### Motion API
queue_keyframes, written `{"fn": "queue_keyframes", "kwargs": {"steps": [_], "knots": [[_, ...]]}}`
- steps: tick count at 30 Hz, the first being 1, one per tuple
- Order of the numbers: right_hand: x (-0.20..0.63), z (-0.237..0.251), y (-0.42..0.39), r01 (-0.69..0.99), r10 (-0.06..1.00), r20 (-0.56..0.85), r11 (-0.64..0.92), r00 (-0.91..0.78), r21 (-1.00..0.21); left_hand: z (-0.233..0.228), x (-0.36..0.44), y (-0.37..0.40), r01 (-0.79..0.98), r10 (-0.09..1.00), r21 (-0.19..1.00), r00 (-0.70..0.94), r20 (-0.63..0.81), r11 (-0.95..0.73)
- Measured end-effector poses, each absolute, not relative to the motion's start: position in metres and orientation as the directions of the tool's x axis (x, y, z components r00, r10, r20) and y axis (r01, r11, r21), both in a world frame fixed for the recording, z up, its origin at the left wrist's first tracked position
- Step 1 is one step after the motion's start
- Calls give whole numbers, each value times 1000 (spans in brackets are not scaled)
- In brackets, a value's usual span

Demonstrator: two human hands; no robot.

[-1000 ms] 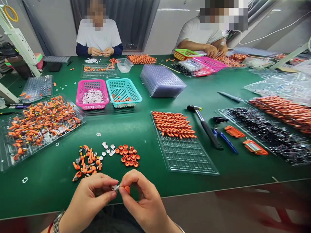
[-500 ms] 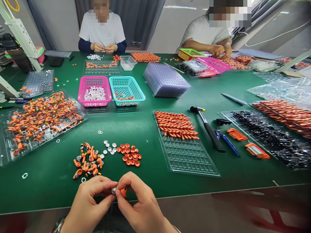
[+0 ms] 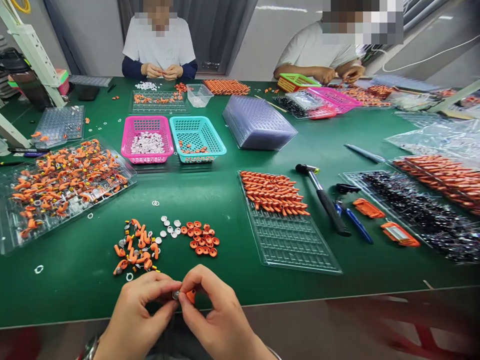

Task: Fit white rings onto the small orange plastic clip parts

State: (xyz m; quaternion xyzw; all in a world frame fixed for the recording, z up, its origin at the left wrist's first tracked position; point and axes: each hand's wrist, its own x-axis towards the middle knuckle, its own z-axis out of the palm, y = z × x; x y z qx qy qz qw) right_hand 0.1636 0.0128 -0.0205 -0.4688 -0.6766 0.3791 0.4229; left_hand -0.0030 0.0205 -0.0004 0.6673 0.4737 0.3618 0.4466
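Observation:
At the table's near edge, my left hand (image 3: 144, 307) and my right hand (image 3: 215, 312) meet fingertip to fingertip. Both are closed in a pinch on one orange earbud shell (image 3: 191, 296) with a round silver piece (image 3: 175, 295) at its left end. The fingers hide much of it. Just beyond my left hand lies a loose pile of orange earbud shells (image 3: 141, 240), some with silver discs and yellow bits. Small white discs (image 3: 174, 231) and round orange caps (image 3: 204, 235) lie to the right of that pile.
A tray of earbud shells (image 3: 71, 180) stands left; a partly filled tray (image 3: 296, 245) right. Beyond are pink (image 3: 129, 147) and turquoise (image 3: 221, 147) baskets and stacked clear trays (image 3: 258, 125). A hammer (image 3: 330, 210) lies right. Two co-workers' hands (image 3: 161, 71) (image 3: 337, 75) work across the table.
My hands keep the same pinch on the earbud shell, almost unmoved; the silver piece looks slightly turned. The camera view has shifted a little. The right co-worker's hands have moved.

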Motion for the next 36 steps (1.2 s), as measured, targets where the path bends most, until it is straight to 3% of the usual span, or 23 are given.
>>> {"fn": "queue_keyframes", "kwargs": {"steps": [14, 24, 31, 36], "knots": [[165, -20, 12, 291, 954, 197, 260, -226, -921, -10, -5, 10, 254, 978, 963, 207, 32, -85], [163, -19, 10, 197, 966, 177, 214, -191, -957, -2, -4, 7, 248, 972, 947, 162, 167, -204], [162, -23, 10, 134, 971, 164, 188, -172, -973, -11, -4, 4, -1, 983, 1000, 186, -15, 15], [171, -22, 11, 49, 962, 128, 144, -242, -988, -12, -3, 8, -21, 976, 994, 191, -105, 111]]}}
